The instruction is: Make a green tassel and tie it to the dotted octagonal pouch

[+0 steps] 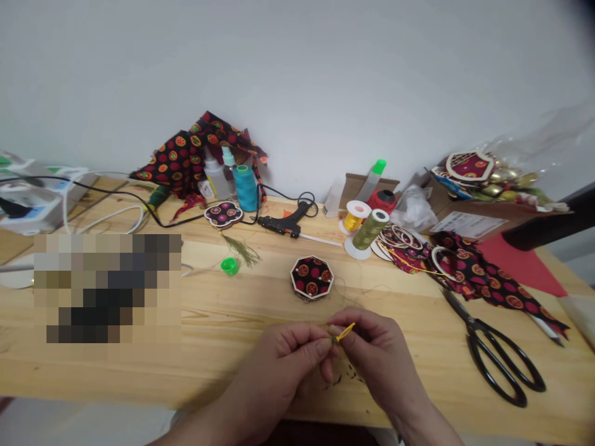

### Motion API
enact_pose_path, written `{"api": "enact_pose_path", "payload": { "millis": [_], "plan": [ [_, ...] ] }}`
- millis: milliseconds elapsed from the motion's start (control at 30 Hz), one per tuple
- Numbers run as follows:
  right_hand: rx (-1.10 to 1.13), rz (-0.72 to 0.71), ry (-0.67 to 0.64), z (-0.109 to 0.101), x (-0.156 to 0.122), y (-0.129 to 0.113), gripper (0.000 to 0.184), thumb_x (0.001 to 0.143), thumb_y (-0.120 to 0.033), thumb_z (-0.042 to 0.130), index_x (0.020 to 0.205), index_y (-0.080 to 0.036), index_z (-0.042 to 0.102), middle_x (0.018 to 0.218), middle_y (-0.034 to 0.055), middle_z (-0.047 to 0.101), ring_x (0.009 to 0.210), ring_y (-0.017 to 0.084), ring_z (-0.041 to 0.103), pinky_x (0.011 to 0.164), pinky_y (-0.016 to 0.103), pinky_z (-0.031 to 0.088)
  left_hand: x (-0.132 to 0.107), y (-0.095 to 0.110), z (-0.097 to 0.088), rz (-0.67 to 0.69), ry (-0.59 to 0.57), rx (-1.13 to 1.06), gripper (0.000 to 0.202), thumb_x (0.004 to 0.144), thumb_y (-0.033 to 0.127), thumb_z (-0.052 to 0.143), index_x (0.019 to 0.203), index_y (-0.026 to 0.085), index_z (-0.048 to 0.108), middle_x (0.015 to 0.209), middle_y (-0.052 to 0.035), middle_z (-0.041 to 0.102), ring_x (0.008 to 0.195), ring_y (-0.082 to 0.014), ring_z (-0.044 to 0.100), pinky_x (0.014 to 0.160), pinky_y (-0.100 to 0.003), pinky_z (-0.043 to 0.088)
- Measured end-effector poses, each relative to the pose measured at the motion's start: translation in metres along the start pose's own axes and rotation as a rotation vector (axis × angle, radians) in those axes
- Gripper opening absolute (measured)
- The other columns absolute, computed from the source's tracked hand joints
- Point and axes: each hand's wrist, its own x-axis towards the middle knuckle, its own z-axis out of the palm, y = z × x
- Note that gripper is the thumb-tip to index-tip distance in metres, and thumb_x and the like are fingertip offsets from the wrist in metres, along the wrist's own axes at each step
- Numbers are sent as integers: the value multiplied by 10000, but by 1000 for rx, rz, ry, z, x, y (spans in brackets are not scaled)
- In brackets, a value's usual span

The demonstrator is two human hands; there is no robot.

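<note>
My left hand (pixel 290 356) and my right hand (pixel 374 353) meet at the table's front edge, fingers pinched together on a small yellow-green thread piece (pixel 343 335). A thin thread runs from it toward an octagonal fabric-covered ornament (pixel 312 277) lying just beyond my hands. Small dark thread scraps lie on the wood under my hands.
Black scissors (pixel 499 353) lie at the right. Thread spools (pixel 369 230), a glue gun (pixel 284 225), a teal spool (pixel 245 188), a green cap (pixel 229 266), a tassel (pixel 244 250), patterned fabric (pixel 483 272) and a cardboard box (pixel 474 220) fill the back of the wooden table (pixel 186 371).
</note>
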Motion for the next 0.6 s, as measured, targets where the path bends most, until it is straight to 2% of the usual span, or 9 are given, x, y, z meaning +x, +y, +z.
{"api": "enact_pose_path", "payload": {
  "millis": [100,233,367,600],
  "plan": [
    [-29,-1,-18,-2,-2,-1,63,690,-189,727,698,-244,756,622,-22,692,586,108,586,570,193,464,1,-2,0,-8,6,-40,328,836,389,599,598,164,611,487,70,418,442,-75,283,423,-218,152],
    [-151,-81,-23,-4,-7,-11,53,706,-186,710,668,-200,744,620,1,679,605,121,600,571,190,476,4,-2,-1,-7,20,-82,329,832,412,598,607,172,577,471,84,377,424,-72,258,416,-221,145],
    [-184,-148,-15,-1,-13,-17,65,737,-184,688,736,-205,750,662,7,700,617,122,625,565,173,495,5,-2,-1,4,57,-34,334,831,418,592,602,177,558,475,80,378,429,-76,286,410,-216,160],
    [-172,-92,8,0,-14,-12,69,741,-205,707,717,-240,760,666,-10,728,622,120,645,587,166,511,6,0,-1,28,81,59,353,823,445,589,591,181,554,482,82,359,454,-86,291,430,-218,189]
  ]
}}
